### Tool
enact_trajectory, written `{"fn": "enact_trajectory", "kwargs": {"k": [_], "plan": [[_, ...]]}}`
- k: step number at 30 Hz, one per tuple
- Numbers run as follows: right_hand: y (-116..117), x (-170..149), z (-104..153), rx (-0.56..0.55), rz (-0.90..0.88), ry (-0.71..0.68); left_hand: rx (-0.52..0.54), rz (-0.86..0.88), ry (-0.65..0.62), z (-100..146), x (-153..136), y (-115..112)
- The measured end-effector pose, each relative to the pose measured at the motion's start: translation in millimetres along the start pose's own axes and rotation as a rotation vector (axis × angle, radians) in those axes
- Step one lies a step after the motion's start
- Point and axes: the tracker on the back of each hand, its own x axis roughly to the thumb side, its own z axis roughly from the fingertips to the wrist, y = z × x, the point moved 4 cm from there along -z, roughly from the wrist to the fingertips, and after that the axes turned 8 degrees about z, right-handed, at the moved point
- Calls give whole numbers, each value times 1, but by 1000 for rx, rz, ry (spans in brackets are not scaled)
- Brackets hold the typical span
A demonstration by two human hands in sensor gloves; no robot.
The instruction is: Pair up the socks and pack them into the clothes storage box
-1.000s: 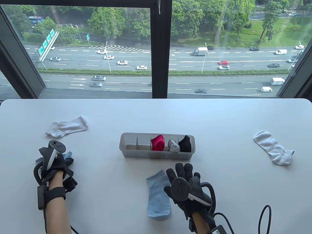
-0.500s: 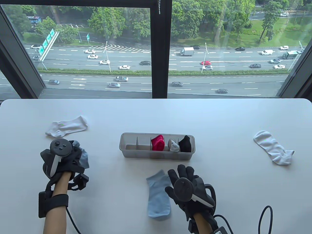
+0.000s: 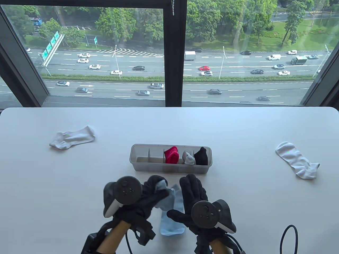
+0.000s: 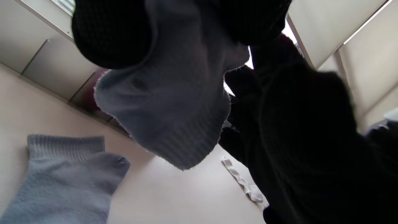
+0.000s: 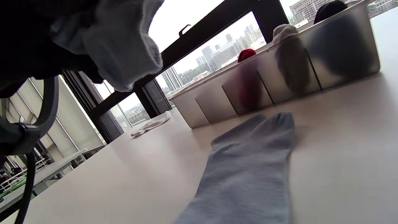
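Observation:
My left hand grips a bunched light blue sock, held above the table just left of my right hand; the left wrist view shows that sock hanging from my fingers. Its match, a flat light blue sock, lies on the table under both hands, also seen as the flat sock and the flat sock. My right hand is open, fingers straight, over that flat sock. The clear storage box stands just beyond, holding red, grey-white and black sock bundles in its right compartments.
One white sock lies at the far left of the table and another white sock at the right. The box's two left compartments show no socks. A black cable loops at the bottom right. A window stands behind the table.
My left hand has carried the bunched blue sock from the table's left side rightward to the flat blue sock. My right hand has shifted slightly forward and left.

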Motion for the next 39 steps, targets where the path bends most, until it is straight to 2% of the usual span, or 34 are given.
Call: {"fn": "enact_trajectory", "kwargs": {"k": [2, 4, 8, 11, 13, 14, 18, 23, 27, 30, 32, 34, 36, 37, 38, 39], "plan": [[-2, -7, 1, -45, -71, 17, -41, 132, -12, 1, -1, -18], [-9, -17, 5, -153, -118, 51, 10, 232, 2, 1, -11, -18], [-5, -28, 1, -100, -129, 89, -21, 366, 6, 2, -29, -21], [-3, -32, -1, -99, -123, 147, 0, 316, 17, 3, -32, -21], [-6, -36, 0, -131, -53, 186, 100, 193, 62, 5, -36, -12], [-9, -41, 3, -154, -2, 198, 187, 115, 93, 8, -42, -2], [-10, -51, 2, -121, -75, 208, 226, 186, 214, 16, -67, 11], [-15, -51, 0, -138, -19, 223, 269, 236, 296, 17, -85, 18], [-15, -51, 1, -119, -66, 205, 272, 159, 360, 20, -87, 22], [-21, -56, 5, -130, -56, 211, 299, -2, 407, 27, -87, 30], [-20, -50, 3, -128, -58, 188, 211, -1, 255, 21, -74, 24], [-12, -33, -3, -81, 12, 129, 29, 78, 48, 12, -52, 5], [-4, -17, -9, -50, 5, 59, -171, 27, 8, 5, -42, -16], [-1, -12, -11, -46, -16, 51, -230, 6, 29, 3, -42, -23], [2, -6, -13, -31, -36, 41, -260, -6, 49, 1, -43, -29], [5, -4, -15, -21, -14, 56, -216, -16, 57, -1, -45, -29]]}}
